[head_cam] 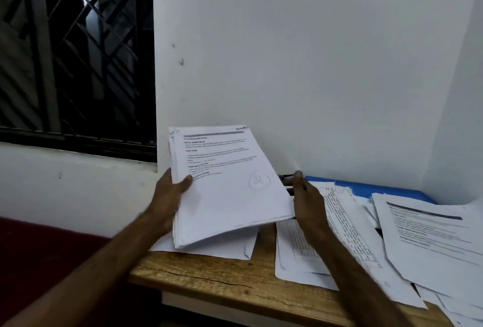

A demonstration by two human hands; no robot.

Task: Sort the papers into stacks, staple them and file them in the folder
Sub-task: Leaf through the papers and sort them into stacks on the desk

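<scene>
1. On my feed the left hand [170, 190] grips a thick stack of papers [227, 185] by its left edge, thumb [187, 179] curled over the top sheet and the other fingers hidden underneath
2. The stack is lifted clear of the bench [222, 274] and tilted, its far end raised toward the wall [313, 65]; the top sheet carries printed text and a pen-drawn circle low on the right
3. The right hand [307, 198] lies against the stack's right edge with its fingers straight and pointing away from me, released rather than clenched, touching the paper without wrapping it
4. Under the held stack I see loose sheets [230, 247] lying flat on the wooden bench
5. Just right of them, below the right forearm, is a pile of table-printed sheets [339, 222]
6. Further right a larger, untidy pile of text pages [431, 243] overhangs the bench's near edge
7. The blue folder [379, 188] lies at the back of the bench against the wall, partly covered by those piles
8. A small dark object [286, 177] sits by the right fingertips; I cannot make out what it is
9. A barred window [78, 52] fills the upper left, and a dark red surface [52, 253] sits beside the bench at lower left
</scene>
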